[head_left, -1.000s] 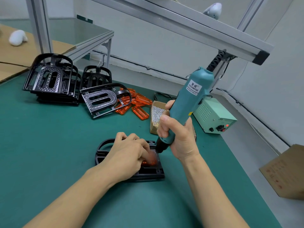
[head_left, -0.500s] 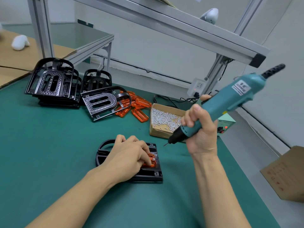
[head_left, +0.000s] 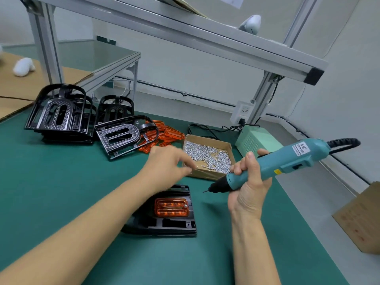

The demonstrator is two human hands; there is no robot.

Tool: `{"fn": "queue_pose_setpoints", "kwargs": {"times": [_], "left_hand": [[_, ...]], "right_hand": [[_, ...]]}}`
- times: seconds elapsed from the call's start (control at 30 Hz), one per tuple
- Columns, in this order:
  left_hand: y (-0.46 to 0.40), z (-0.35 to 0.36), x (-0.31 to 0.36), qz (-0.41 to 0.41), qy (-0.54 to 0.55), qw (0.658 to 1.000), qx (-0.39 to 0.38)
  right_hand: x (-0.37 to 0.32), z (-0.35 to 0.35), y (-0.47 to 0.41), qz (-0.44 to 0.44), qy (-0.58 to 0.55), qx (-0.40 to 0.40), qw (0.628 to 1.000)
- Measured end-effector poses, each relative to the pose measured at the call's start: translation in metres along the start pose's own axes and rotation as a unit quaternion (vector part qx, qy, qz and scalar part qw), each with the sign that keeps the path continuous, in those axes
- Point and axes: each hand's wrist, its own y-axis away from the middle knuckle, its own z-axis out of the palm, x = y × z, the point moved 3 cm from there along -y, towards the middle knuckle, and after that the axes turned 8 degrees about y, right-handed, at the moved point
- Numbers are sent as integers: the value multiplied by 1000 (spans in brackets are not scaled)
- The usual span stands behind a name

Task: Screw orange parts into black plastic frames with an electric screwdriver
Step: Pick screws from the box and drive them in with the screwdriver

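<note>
Fingers [head_left: 249, 161] of the right hand [head_left: 247, 187] wrap the electric screwdriver [head_left: 273, 168]; left hand [head_left: 167, 161], blurred, loosely spread, has lifted off the orange part [head_left: 171, 207] seated in the black frame [head_left: 164, 221] on the green counter [head_left: 51, 182], toward the screw box [head_left: 207, 155].

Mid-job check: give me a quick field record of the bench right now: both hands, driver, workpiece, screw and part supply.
left hand: blurred, over the near edge of the screw box; grip unclear
right hand: grips electric screwdriver, bit off the work, pointing left
workpiece: black frame on green mat, orange part seated in it
screws: loose in the box
spare orange parts: piled behind
spare frames: stacked far left
</note>
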Motion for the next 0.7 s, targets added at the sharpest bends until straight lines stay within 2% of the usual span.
{"fn": "queue_pose_setpoints", "kwargs": {"times": [0.13,0.4,0.7], "left_hand": [[-58,18,1,-15,-138,989,-44],[-94,59,-17,-6,-266,958,-109],[-104,69,-17,35,-370,921,-115]], "right_hand": [[-1,-1,0,-2,-5,2,1000],[0,-6,0,2,4,15,1000],[2,-4,0,5,13,6,1000]]}}
